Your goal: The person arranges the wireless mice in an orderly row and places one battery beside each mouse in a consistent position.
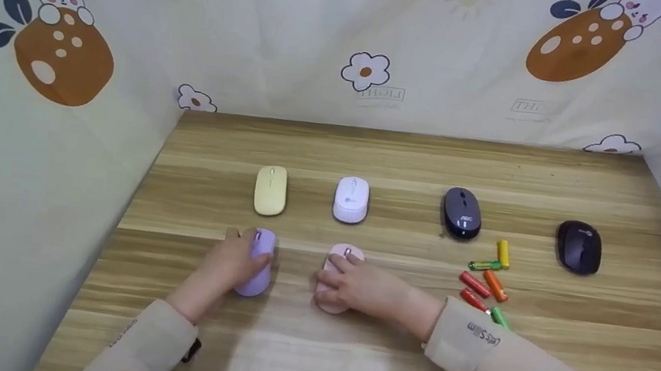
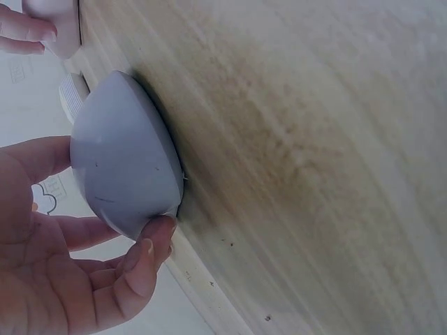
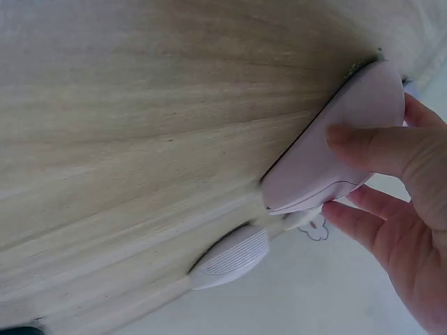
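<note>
In the head view, my left hand (image 1: pixel 229 260) holds a purple computer mouse (image 1: pixel 259 276) by its sides. The left wrist view shows the thumb on one side of this purple mouse (image 2: pixel 122 153) and fingers on the other, its base against the wood. My right hand (image 1: pixel 373 290) grips a pink mouse (image 1: pixel 334 306) a short way to the right, fingers over its top and left side. In the right wrist view, the thumb presses along one side of the pink mouse (image 3: pixel 335 153), with fingers around the other; it sits on the table too.
Behind the hands stand a yellow mouse (image 1: pixel 271 191), a white mouse (image 1: pixel 352 200), a dark grey mouse (image 1: pixel 461 214) and a black mouse (image 1: pixel 579 247). Several loose batteries (image 1: pixel 475 284) lie right of my right hand, some close to the sleeve (image 1: pixel 464 340). A patterned cloth (image 1: pixel 296 58) borders the table.
</note>
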`<state>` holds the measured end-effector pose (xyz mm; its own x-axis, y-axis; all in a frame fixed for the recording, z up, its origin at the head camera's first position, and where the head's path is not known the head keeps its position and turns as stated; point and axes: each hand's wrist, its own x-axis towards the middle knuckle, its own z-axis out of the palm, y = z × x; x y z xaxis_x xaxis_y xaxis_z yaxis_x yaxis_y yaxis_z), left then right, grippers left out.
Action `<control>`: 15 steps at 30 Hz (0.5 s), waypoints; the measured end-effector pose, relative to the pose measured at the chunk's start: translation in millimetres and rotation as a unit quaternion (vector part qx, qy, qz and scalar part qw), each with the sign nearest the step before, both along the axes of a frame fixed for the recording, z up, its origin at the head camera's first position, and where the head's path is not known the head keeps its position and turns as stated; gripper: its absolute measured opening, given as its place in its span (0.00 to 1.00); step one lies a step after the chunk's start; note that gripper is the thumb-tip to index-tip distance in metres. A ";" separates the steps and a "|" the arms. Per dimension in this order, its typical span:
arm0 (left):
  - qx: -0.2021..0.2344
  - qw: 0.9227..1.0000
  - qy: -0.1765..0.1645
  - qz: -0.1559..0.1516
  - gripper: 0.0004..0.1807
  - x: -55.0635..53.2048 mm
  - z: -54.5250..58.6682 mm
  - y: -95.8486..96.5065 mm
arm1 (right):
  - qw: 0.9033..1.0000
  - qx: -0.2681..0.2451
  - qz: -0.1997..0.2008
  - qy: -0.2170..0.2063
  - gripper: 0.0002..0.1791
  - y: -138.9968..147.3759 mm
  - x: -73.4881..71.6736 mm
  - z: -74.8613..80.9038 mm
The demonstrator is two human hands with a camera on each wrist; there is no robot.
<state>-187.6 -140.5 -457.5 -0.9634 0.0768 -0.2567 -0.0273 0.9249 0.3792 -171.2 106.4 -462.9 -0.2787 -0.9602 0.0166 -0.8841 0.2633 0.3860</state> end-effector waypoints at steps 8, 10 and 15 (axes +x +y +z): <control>0.008 1.000 0.001 0.000 0.35 0.7 -1.7 -0.7 | 0.999 -0.023 0.034 -0.006 0.19 3.4 -5.9 -4.1; 0.007 1.000 0.002 -0.002 0.35 0.7 -1.4 -0.4 | 0.999 -0.023 0.033 -0.017 0.20 4.3 -5.1 -3.5; 0.006 1.000 -0.003 -0.004 0.35 0.1 -0.3 1.2 | 0.999 -0.017 0.025 -0.031 0.22 4.9 -4.0 -1.7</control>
